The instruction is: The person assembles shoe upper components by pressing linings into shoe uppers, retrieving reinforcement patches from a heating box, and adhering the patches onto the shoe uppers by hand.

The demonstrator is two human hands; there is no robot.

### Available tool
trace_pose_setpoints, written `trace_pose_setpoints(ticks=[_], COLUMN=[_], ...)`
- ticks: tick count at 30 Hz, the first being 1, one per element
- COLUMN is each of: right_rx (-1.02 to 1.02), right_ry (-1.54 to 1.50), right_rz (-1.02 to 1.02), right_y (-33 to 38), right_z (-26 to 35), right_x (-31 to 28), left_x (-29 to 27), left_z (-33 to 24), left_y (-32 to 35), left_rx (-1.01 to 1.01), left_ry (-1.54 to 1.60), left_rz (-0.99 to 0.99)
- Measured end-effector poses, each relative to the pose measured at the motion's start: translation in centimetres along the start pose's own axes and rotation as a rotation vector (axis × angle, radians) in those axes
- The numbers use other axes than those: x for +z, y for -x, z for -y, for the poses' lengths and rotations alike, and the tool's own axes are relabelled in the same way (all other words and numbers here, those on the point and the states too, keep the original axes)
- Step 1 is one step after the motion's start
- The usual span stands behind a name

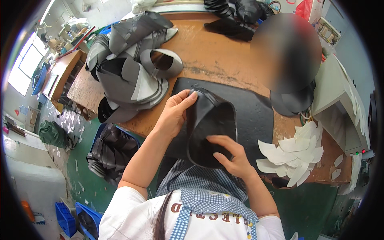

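Note:
A black leather shoe upper (212, 128) is held up over the black mat (256, 116) at the table's near edge. My left hand (176, 110) pinches its top left edge between thumb and fingers. At the lower right of the upper, my right hand (233, 155) has its thumb and forefinger apart, the fingertips lying against the dark inner side. Nothing shows gripped in the right hand. Part of the mat is hidden behind the upper.
Grey and black shoe uppers (128, 80) lie piled on the wooden table (212, 56) at left. White cut pieces (296, 150) are heaped at right beside a grey box-like housing (332, 96). A blue bin (134, 138) of dark pieces stands below left. A round patch at upper right is blurred.

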State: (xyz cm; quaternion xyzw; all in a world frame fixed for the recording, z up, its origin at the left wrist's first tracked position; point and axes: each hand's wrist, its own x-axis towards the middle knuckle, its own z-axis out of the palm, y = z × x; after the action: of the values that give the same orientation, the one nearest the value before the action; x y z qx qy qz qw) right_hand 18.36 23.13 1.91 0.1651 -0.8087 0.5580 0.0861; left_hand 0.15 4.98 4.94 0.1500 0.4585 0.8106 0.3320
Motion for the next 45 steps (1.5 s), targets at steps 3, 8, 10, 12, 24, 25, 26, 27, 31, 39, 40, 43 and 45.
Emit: trace_pose_setpoints(ticks=[3, 8, 10, 12, 24, 25, 26, 27, 31, 39, 40, 43, 45], right_rx=[-0.017, 0.059, 0.149, 0.297, 0.376, 0.423, 0.416, 0.416, 0.426, 0.331, 0.337, 0.326, 0.274], right_ry=[-0.616, -1.298, -1.259, -1.3, -1.319, -1.38, -1.392, -1.392, -1.193, -1.197, -1.158, -1.062, -0.807], right_rz=[-0.267, -0.449, -0.577, -0.75, -0.629, -0.639, -0.549, -0.561, -0.719, -0.766, -0.786, -0.774, -0.723], right_y=[-1.2, -3.9, -3.5, -2.7, 1.0, 0.7, 1.2, 1.5, 0.7, -0.6, -0.6, -0.5, -0.3], right_z=[2.6, 5.2, 3.4, 0.9, -2.1, -2.1, -3.1, -3.5, -3.0, -1.4, -1.0, -1.1, -1.3], right_x=[-1.5, -4.9, -3.5, -1.3, -0.7, -1.6, -2.7, -2.8, -2.1, -2.1, -2.0, -1.1, 0.8], left_x=[4.5, 8.0, 7.1, 5.5, 3.6, 3.2, 2.9, 2.7, 1.6, 0.6, 0.3, 2.5, 2.8], left_z=[-4.6, -7.7, -5.6, -2.9, 3.2, 2.8, 2.3, 1.6, -1.5, -0.2, -0.4, -0.2, 1.0], left_y=[1.7, 1.8, 2.0, 2.0, 6.3, 6.2, 6.4, 6.4, 6.5, 4.6, 4.8, 4.4, 4.3], left_rx=[0.257, 0.897, 0.84, 0.629, 0.672, 0.672, 0.668, 0.678, 0.645, 0.711, 0.683, 0.664, 0.481], left_ry=[-0.175, -1.282, -1.418, -1.559, -1.288, -1.246, -1.246, -1.301, -1.533, -1.621, -1.666, -1.504, -1.25], left_rz=[0.221, 0.796, 0.732, 0.607, 0.542, 0.611, 0.61, 0.643, 0.465, 0.28, 0.24, 0.105, -0.008])
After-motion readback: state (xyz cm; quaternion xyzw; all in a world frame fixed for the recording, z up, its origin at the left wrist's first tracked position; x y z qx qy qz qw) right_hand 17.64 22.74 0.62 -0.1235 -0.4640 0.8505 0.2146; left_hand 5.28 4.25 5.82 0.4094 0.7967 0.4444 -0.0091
